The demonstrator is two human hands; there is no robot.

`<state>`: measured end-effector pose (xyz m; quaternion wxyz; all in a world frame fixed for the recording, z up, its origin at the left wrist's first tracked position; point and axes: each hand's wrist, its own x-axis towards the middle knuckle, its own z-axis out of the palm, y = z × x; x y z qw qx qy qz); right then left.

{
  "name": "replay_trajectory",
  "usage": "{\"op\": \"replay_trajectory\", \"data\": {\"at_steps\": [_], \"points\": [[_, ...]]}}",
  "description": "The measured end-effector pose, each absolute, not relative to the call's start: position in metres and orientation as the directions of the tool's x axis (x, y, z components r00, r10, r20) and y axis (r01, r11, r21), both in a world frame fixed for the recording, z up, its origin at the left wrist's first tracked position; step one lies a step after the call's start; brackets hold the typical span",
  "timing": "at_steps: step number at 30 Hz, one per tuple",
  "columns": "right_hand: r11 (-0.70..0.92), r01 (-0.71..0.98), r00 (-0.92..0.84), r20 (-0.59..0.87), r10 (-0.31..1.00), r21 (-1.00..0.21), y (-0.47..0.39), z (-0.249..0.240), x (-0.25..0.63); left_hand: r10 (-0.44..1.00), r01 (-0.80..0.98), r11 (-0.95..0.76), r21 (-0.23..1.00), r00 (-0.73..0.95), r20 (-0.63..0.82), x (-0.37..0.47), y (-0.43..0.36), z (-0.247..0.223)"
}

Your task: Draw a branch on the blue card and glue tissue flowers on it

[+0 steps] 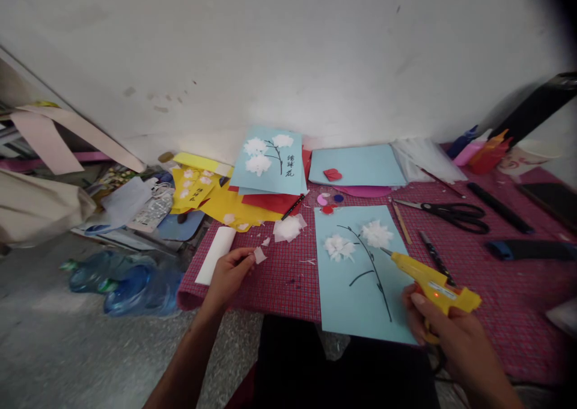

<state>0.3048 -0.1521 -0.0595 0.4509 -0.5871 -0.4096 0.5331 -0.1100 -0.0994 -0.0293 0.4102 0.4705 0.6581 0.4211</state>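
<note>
Red checked tablecloth [279,276] under white wall | right hand [451,331] gripping yellow glue gun [433,282], nozzle aiming 10 o'clock at blue card [356,301] | left hand [228,273] pinching white tissue scrap [259,254] at 9 o'clock | keeping glue dab small.

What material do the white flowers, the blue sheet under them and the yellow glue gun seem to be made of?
White flowers: probably thin tissue paper, matte, with crumpled, frayed edges. Blue sheet: looks like smooth matte card or paper, lying flat with straight edges. Glue gun in the right hand: seemingly hard, slightly glossy plastic, with a metal-looking tip.
</note>
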Motion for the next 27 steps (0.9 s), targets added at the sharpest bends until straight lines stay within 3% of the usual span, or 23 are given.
{"op": "replay_trajectory", "data": {"at_steps": [5,8,12,16,19,24,27], "points": [[-0.250,-0.006,0.089,-0.250,0.964,-0.968,-0.152,-0.061,0.307,0.967,0.168,0.226,0.959,-0.155,-0.201,-0.103,-0.101,-0.026],[-0.251,-0.036,0.095,-0.253,0.963,-0.967,-0.152,-0.062,0.305,0.966,0.016,0.243,0.970,-0.092,-0.241,-0.092,-0.105,-0.027],[-0.262,-0.089,0.117,-0.271,0.955,-0.961,-0.153,-0.058,0.297,0.937,-0.171,0.344,0.923,-0.003,-0.350,-0.069,-0.111,-0.030],[-0.225,-0.146,0.156,-0.247,0.956,-0.963,-0.154,-0.047,0.302,0.916,-0.227,0.401,0.887,0.079,-0.394,-0.048,-0.114,-0.035],[-0.203,-0.024,0.212,-0.203,0.956,-0.979,-0.151,-0.036,0.324,0.910,-0.208,0.412,0.887,0.154,-0.386,-0.037,-0.113,-0.039],[-0.111,0.407,0.283,0.009,0.959,-0.907,-0.138,-0.014,0.371,0.907,-0.111,0.403,0.908,0.179,-0.381,-0.025,-0.113,-0.041],[-0.117,0.425,0.294,0.015,0.956,-0.898,-0.127,-0.007,0.388,0.907,-0.066,0.397,0.915,0.184,-0.380,-0.020,-0.114,-0.040]]}}
